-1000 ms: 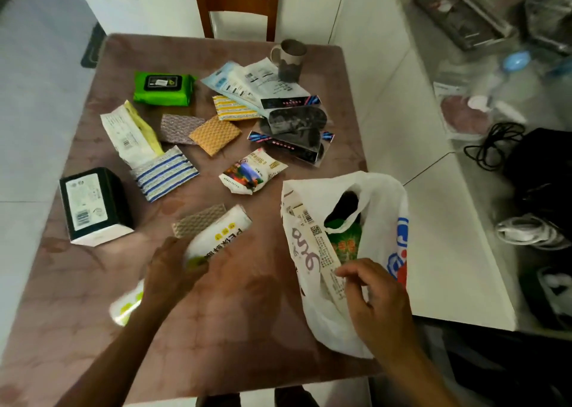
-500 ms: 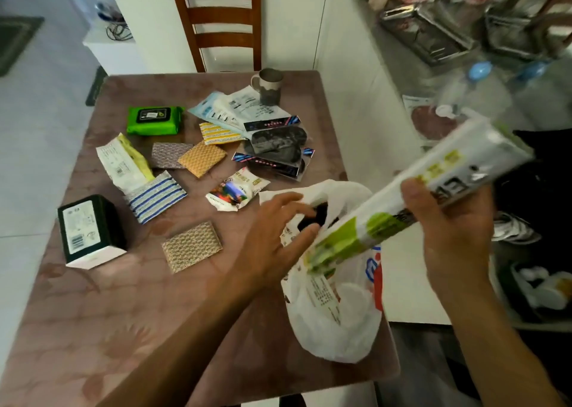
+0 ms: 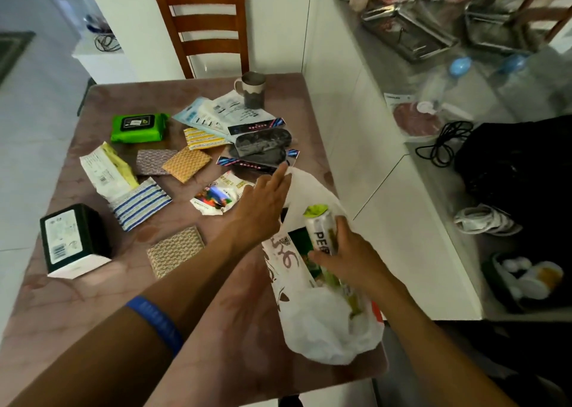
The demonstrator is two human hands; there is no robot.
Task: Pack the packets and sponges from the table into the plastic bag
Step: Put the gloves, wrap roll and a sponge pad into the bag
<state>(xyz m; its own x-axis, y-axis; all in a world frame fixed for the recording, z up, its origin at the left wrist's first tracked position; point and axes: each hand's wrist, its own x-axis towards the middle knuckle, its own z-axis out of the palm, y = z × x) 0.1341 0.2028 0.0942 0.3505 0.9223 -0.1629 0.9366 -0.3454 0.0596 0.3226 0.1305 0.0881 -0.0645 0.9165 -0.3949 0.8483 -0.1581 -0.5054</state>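
Note:
A white plastic bag [image 3: 322,329] lies at the table's right front edge with its mouth facing away from me. My right hand [image 3: 346,255] grips a white-and-green roll packet [image 3: 322,233] that stands partly inside the bag. My left hand [image 3: 263,202] rests with spread fingers on the bag's upper rim, holding nothing. Loose on the table lie a colourful snack packet [image 3: 216,197], a tan sponge [image 3: 175,250], a blue-striped sponge [image 3: 140,204], an orange sponge [image 3: 186,164] and a green wipes pack [image 3: 139,127].
A black-and-white box [image 3: 72,241] stands at the table's left front. A mug [image 3: 253,89] and flat printed pouches [image 3: 226,117] sit at the back. A wooden chair [image 3: 204,23] stands behind the table [image 3: 93,298]. A cluttered counter runs along the right.
My right hand brought the roll packet down from the upper right into the bag's mouth. My left hand shifted up along the bag's rim. The view came closer.

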